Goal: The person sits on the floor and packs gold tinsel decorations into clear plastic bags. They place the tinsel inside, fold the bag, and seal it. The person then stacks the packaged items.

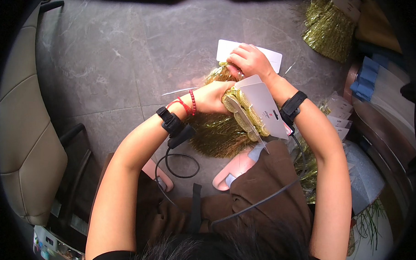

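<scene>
My left hand (215, 98) grips a bunch of gold tinsel fringe (218, 134); its woven bands are folded against white header cards (260, 104) with a hang hole, and the strands hang down towards my feet. Just beyond it, my right hand (248, 61) pinches the top of another gold tinsel piece (219, 74) against a white card (274, 57). The fingertips of my right hand are partly hidden under the hand and the card. Both wrists wear black straps with cables.
Gold tinsel on a card (330, 33) lies on the grey tiled floor (99, 54) at the upper right. More carded, bagged tinsel (338, 117) is at my right, beside a brown chair edge (372, 124). A beige padded chair (32, 125) stands at left. A black cable (258, 204) crosses my lap.
</scene>
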Demonstrator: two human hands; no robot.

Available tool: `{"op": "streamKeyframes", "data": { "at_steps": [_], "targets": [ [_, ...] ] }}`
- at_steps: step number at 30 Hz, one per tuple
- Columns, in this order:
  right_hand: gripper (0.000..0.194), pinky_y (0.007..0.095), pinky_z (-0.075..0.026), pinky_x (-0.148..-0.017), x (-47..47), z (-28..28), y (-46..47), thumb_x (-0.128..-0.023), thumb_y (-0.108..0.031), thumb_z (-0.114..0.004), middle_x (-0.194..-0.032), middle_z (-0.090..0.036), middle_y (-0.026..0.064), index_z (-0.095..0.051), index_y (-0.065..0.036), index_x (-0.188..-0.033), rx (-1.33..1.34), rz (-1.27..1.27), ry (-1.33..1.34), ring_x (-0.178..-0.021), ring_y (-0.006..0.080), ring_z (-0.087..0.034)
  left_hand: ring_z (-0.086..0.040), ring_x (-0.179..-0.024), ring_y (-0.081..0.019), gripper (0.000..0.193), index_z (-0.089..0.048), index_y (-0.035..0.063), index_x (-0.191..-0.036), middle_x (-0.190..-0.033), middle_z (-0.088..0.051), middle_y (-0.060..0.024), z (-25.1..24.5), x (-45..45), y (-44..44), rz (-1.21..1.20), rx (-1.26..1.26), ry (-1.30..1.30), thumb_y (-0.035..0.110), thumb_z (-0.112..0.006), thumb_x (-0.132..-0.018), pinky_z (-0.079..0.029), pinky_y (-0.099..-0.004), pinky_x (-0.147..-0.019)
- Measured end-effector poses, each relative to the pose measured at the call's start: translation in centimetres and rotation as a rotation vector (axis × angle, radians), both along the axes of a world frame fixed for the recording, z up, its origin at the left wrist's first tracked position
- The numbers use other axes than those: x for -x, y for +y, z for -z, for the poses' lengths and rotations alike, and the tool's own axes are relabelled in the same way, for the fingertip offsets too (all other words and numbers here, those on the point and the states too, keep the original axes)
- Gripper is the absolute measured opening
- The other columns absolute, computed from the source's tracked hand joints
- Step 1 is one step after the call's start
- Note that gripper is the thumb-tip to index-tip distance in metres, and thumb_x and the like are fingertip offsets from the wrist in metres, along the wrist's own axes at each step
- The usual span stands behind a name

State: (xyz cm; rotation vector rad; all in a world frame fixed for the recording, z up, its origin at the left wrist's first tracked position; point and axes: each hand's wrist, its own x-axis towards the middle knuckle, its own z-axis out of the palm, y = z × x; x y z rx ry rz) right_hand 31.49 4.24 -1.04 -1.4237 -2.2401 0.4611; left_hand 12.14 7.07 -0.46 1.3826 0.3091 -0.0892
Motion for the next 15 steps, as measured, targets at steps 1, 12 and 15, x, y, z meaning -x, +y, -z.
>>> {"op": "streamKeyframes", "data": {
  "at_steps": [1, 12, 15],
  "targets": [
    [0.020, 0.0355, -0.047, -0.075, -0.3, -0.3, -0.1, -0.069, -0.018, -0.069, -0.087, -0.059, 0.0025, -0.060, -0.009, -0.085, 0.015, -0.015, 0.008, -0.087, 0.0229, -0.056, -0.061, -0.099, -0.0229, 0.046, -0.054, 0.0004, -0.113, -0.104, -0.064, -0.0153, 0.0, 0.0, 0.0, -0.009, -0.007, -0.024, 0.016, -0.071, -0.073, -0.046, -0.0341, -0.089],
    [0.023, 0.0368, -0.044, -0.084, -3.1, -2.0, -3.5, -0.071, -0.020, -0.068, -0.095, -0.061, 0.0041, -0.060, -0.007, -0.087, -0.045, 0.103, -0.094, -0.099, 0.0232, -0.055, -0.060, -0.099, -0.0192, 0.049, -0.053, 0.0005, -0.117, -0.106, -0.065, -0.0133, -0.7, -0.1, 0.1, -0.022, 0.023, 0.011, 0.016, -0.071, -0.075, -0.046, -0.0323, -0.090],
    [0.021, 0.0370, -0.043, -0.088, -2.9, -1.4, -3.7, -0.072, -0.021, -0.068, -0.094, -0.060, 0.0044, -0.060, -0.006, -0.085, -0.052, 0.151, -0.055, -0.100, 0.0238, -0.054, -0.060, -0.098, -0.0184, 0.048, -0.053, 0.0001, -0.117, -0.105, -0.065, -0.0128, -0.7, -0.2, 0.1, -0.020, 0.019, 0.009, 0.017, -0.071, -0.075, -0.046, -0.0318, -0.089]
  ]
}}
